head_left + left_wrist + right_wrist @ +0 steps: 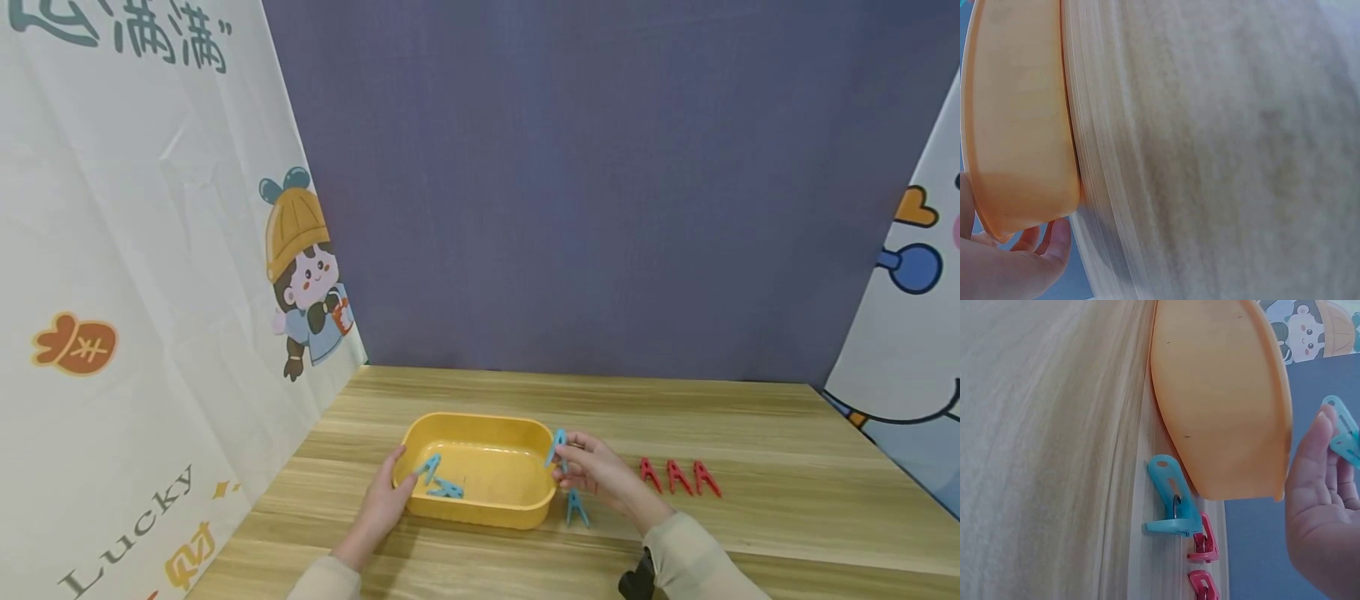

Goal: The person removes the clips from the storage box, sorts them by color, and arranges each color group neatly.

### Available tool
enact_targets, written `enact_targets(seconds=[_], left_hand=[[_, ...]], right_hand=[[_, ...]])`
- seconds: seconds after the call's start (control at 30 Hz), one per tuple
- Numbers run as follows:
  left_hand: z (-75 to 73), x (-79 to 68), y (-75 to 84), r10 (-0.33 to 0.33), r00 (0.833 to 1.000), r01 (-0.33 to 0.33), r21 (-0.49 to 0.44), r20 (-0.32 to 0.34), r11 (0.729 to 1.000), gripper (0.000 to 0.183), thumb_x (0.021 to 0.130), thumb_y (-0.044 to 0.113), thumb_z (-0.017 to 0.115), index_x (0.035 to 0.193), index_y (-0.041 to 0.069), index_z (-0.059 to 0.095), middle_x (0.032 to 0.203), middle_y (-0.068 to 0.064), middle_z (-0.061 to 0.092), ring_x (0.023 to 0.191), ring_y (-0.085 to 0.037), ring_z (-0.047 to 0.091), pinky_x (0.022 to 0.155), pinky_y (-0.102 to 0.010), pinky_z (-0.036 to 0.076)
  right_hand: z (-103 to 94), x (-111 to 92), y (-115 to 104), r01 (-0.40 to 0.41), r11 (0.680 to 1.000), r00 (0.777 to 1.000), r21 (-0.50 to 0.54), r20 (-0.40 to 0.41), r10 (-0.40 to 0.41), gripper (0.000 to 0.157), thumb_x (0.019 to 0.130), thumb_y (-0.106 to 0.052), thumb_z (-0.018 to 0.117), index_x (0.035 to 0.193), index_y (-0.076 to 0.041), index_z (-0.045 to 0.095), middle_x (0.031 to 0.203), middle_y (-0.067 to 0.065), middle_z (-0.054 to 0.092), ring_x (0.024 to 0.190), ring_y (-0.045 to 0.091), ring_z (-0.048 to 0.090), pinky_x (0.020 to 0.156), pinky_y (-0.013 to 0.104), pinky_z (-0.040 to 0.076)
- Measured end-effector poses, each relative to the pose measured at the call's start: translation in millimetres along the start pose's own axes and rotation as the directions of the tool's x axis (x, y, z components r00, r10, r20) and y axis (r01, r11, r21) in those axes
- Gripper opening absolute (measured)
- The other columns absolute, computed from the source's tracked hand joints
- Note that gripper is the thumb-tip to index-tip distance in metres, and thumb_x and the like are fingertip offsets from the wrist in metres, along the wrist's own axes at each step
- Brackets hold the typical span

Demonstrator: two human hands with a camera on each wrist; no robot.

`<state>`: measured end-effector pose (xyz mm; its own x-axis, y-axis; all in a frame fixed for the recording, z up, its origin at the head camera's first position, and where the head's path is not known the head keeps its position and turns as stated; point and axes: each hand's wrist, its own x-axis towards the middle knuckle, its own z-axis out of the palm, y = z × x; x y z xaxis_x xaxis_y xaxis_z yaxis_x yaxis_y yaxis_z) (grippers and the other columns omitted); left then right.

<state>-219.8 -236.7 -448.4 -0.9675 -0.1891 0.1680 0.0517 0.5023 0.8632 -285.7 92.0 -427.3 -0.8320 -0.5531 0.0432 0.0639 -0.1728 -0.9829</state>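
A yellow plastic basin (480,512) stands on the wooden table with two blue clothespins (447,488) lying inside near its left end. My left hand (387,497) grips the basin's left end, thumb over the rim and fingers against the outer wall, as the left wrist view also shows. Between thumb and fingers, my right hand (592,471) pinches another blue clothespin (1344,434) at the basin's right rim, above rim height. Below that hand, a further blue clothespin (1171,494) stands on the table close to the basin's right end.
Three red clothespins (678,477) are lined up on the table (810,500) right of my right hand. A dark blue-grey panel (570,192) rises behind the table. A white printed sheet (187,250) borders the left side, and another (892,350) the right.
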Motion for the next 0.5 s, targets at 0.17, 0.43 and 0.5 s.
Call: enact_targets(seconds=[0.17,0.43,0.5], left_hand=[[0.2,0.3,-0.4,0.0,1.0,0.0,-0.003,-0.002,1.0,0.052,0.092,0.011,0.049,0.139,-0.001,0.032,0.141,-0.029,0.029,0.127,-0.047,0.025,0.102,-0.059,0.022],[0.9,0.3,-0.1,0.013,1.0,-0.013,-0.007,-0.009,1.0,0.051,0.092,0.009,0.05,0.138,-0.003,0.032,0.14,-0.03,0.029,0.127,-0.047,0.026,0.102,-0.059,0.022],[0.7,0.2,0.1,0.012,1.0,-0.012,-0.006,-0.007,1.0,0.051,0.092,0.01,0.049,0.139,-0.003,0.032,0.14,-0.03,0.029,0.127,-0.047,0.025,0.102,-0.059,0.022]], right_hand=[[-1.4,-0.2,0.3,0.0,1.0,1.0,-0.008,0.006,0.0,0.017,0.094,-0.019,0.053,0.101,-0.005,0.048,0.091,0.006,0.058,0.073,0.015,0.062,0.064,0.025,0.054],[-5.1,-0.9,0.0,0.003,0.999,1.0,-0.032,0.002,-0.003,0.019,0.094,-0.02,0.053,0.101,-0.003,0.047,0.09,0.006,0.057,0.073,0.015,0.06,0.065,0.027,0.053],[-5.8,-1.4,0.0,0.001,0.999,1.0,-0.04,0.002,-0.001,0.02,0.094,-0.021,0.053,0.101,-0.003,0.047,0.089,0.006,0.057,0.073,0.014,0.059,0.065,0.027,0.052]])
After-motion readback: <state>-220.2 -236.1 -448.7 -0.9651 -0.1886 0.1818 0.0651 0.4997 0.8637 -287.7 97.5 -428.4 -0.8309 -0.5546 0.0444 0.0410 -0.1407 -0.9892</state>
